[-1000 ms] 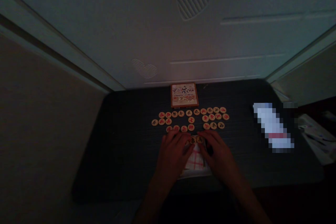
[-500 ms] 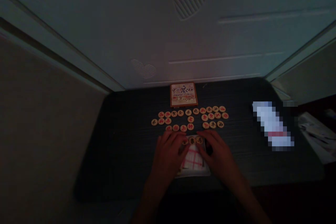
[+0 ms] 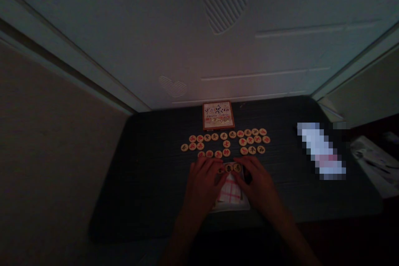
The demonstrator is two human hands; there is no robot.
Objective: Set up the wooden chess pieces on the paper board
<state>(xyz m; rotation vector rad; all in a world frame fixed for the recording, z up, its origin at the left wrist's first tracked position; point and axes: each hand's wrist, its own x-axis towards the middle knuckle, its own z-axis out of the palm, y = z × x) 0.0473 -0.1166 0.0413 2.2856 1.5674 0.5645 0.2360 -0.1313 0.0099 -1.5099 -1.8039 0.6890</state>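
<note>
The scene is dim. My left hand [image 3: 204,185] and my right hand [image 3: 255,183] lie side by side on a small white board with red grid lines [image 3: 231,191], on a dark table [image 3: 149,174]. Three round pieces with dark characters [image 3: 230,168] stand in a row at the board's far edge, between my fingertips. My fingers are bent down onto the board and those pieces; whether either hand pinches a piece is unclear. Several more round wooden pieces [image 3: 224,143] with red or dark characters lie spread on the table just beyond my hands.
A square game box with a printed lid [image 3: 218,115] sits at the table's far edge against a pale panelled wall [image 3: 199,41]. A blurred-out white object [image 3: 321,149] lies at the right. Papers [image 3: 370,162] lie off the table's right side.
My hands stay on the board with only slight finger shifts; my left fingertips have closed in toward the row of pieces. The camera has tipped slightly.
</note>
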